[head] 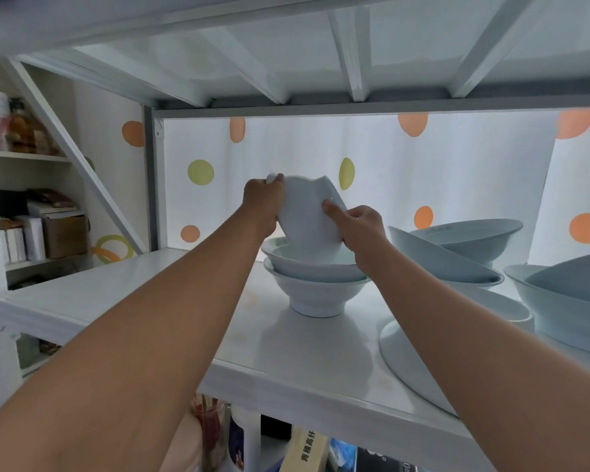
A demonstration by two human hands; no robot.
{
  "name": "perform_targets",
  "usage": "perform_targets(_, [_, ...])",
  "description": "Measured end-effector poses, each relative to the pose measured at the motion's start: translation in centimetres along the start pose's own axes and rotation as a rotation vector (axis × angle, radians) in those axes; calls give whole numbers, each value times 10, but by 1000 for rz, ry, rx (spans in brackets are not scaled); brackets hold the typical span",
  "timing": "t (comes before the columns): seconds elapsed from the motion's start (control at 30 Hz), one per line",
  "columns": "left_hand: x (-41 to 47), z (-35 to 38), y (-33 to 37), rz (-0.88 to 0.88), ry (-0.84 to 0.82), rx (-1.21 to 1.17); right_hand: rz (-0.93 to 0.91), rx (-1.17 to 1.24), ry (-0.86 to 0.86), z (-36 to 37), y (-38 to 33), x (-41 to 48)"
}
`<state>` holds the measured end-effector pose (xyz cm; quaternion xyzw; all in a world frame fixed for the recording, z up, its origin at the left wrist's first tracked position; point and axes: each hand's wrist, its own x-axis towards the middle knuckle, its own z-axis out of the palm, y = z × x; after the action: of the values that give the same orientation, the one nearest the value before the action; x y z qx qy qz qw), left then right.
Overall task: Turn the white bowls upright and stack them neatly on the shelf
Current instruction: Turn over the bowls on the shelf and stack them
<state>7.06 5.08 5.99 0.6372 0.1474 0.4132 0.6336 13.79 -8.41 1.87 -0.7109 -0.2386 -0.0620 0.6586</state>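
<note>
Dotted white curtain (372, 165) behind, cardboard box (65, 236) and white books (23, 239) at left, printed carton (306, 449) below.

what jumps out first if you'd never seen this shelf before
The left hand and right hand hold a tilted white bowl over a stack of upright bowls in the middle of the shelf. To the right, more white bowls lie tilted and jumbled, against a backlit dotted curtain.

Home pantry — bowls (315, 284), shelf (143, 287).
</note>
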Motion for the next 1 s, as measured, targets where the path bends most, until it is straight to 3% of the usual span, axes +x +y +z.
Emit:
perform_targets(0.17, [-2, 11, 12, 183, -37, 231, 152, 159, -191, -15, -5, 3])
perform_targets(0.37, [-11, 20, 18, 397, -113, 562, -11, -212, -263, -30, -8, 6])
perform_targets(0.63, [-27, 28, 18, 610, -295, 789, -89, -500, -317, -26, -8, -3])
perform_targets(1.0, [-54, 32, 8, 740, -548, 1049, -173, -641, -271, -41, 8, -6])
